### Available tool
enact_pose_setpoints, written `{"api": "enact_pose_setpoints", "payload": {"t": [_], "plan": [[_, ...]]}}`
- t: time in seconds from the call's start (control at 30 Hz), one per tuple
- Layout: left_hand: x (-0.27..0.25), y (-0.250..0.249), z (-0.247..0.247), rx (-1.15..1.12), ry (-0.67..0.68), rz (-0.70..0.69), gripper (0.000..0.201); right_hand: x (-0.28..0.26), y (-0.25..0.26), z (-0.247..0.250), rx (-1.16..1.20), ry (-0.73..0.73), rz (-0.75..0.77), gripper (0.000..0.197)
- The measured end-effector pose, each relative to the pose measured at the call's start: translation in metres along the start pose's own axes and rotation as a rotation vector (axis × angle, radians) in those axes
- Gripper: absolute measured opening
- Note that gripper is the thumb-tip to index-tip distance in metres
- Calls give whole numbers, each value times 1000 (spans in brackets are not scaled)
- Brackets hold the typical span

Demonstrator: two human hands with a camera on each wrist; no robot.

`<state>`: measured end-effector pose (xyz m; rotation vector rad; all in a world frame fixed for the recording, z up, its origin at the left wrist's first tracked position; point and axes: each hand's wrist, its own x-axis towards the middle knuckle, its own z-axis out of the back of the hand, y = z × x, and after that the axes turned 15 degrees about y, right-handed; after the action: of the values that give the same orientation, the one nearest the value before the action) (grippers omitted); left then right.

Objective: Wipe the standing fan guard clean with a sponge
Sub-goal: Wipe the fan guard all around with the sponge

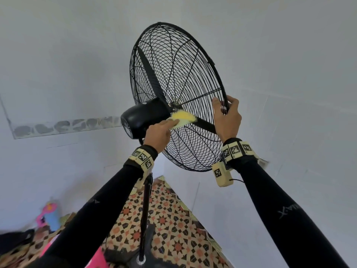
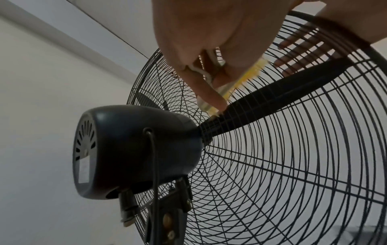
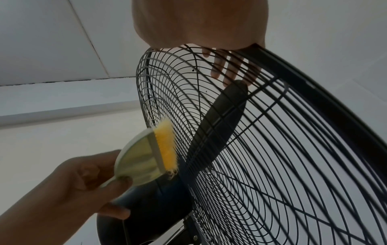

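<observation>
A black wire fan guard (image 1: 173, 78) tops a standing fan with a black motor housing (image 1: 144, 117). My left hand (image 1: 160, 130) grips a yellow sponge (image 1: 182, 118) with a pale backing and presses it against the rear guard wires beside the motor. In the left wrist view the sponge (image 2: 240, 82) lies on the guard (image 2: 293, 165) over a black blade. My right hand (image 1: 225, 113) grips the guard's outer rim, thumb on the near side, fingers (image 3: 228, 69) curled over onto the far side. The right wrist view shows the sponge (image 3: 166, 145) and the guard (image 3: 293, 149).
The fan's pole (image 1: 145, 209) drops to a base (image 1: 141, 259) on a patterned tiled floor (image 1: 173, 219). White walls close in behind and to the right. Pink and blue items (image 1: 49, 211) and dark clutter lie at the lower left.
</observation>
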<state>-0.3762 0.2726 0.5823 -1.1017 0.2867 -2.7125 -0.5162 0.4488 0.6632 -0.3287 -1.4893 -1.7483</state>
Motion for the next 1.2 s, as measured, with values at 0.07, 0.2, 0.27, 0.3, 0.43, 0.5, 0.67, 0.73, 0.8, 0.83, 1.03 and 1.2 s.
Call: {"api": "enact_pose_setpoints", "payload": {"t": [0.07, 0.2, 0.27, 0.3, 0.43, 0.5, 0.67, 0.73, 0.8, 0.83, 1.03, 1.2], "plan": [[-2, 3, 6, -18, 20, 30, 51, 1, 2, -1, -1, 6, 10, 58], [6, -1, 18, -69, -129, 191, 51, -2, 7, -6, -4, -3, 12, 57], [5, -9, 12, -62, -106, 165, 51, -3, 6, -6, 3, -8, 3, 56], [2, -10, 6, -50, -59, 138, 51, -3, 4, -4, 3, -6, 0, 55], [-10, 0, -11, 67, 215, 106, 50, -2, 1, 4, 6, 30, 0, 55], [-8, 4, 1, 42, 161, 109, 49, -4, 2, 2, 3, 46, 19, 54], [13, 1, 35, -91, -129, 55, 47, -5, 0, -2, 11, 13, 25, 54], [15, -3, 34, -124, -140, -7, 43, -4, -1, -1, 9, 7, 13, 56], [12, -5, 26, -183, -136, -35, 42, -4, -2, -1, 14, 16, 6, 58], [9, -6, 23, -206, -118, -36, 44, -3, -2, 0, 19, 21, 6, 58], [9, -10, 34, -255, -216, 2, 50, -4, 0, -3, 13, 12, 19, 56], [8, -25, 12, -253, -193, -59, 52, -5, -2, -2, 5, 14, 20, 58]]}}
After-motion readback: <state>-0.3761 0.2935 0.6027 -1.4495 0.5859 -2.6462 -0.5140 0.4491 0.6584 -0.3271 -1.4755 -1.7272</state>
